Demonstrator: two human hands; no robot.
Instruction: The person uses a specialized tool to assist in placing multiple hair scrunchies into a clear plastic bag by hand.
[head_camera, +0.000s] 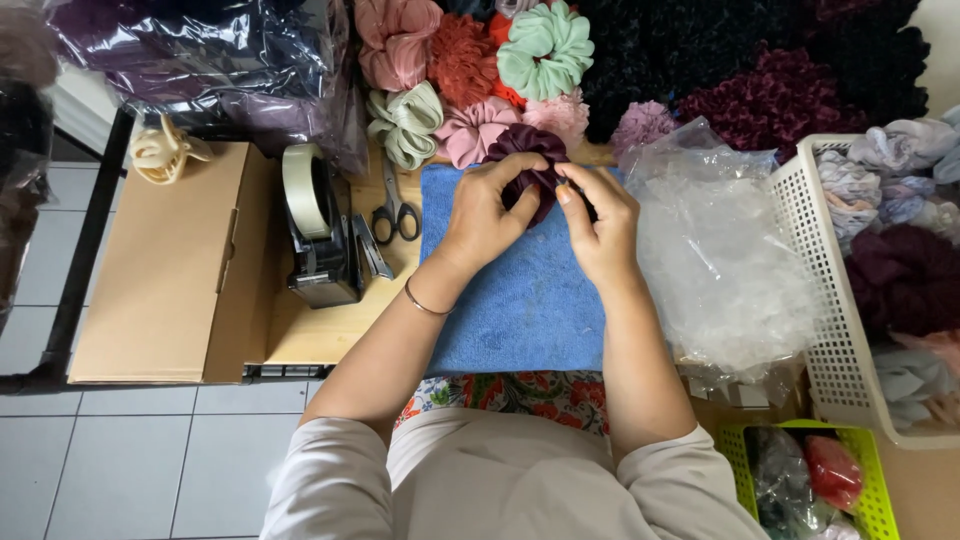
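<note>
Both hands meet over the far end of a blue towel (520, 300) spread on the wooden table. My left hand (485, 215) and my right hand (600, 225) pinch a dark plum scrunchie (525, 150) between their fingers. The scrunchie's upper half shows above the fingers; its lower part is hidden behind them. A thin bangle circles my left wrist.
Scissors (395, 210) and a black tape dispenser (315, 225) lie left of the towel, beside a flat cardboard box (160, 270). Many scrunchies are piled behind. Clear plastic bags (715, 260) and a white basket (825, 300) of scrunchies sit right; a green basket (870, 490) lower right.
</note>
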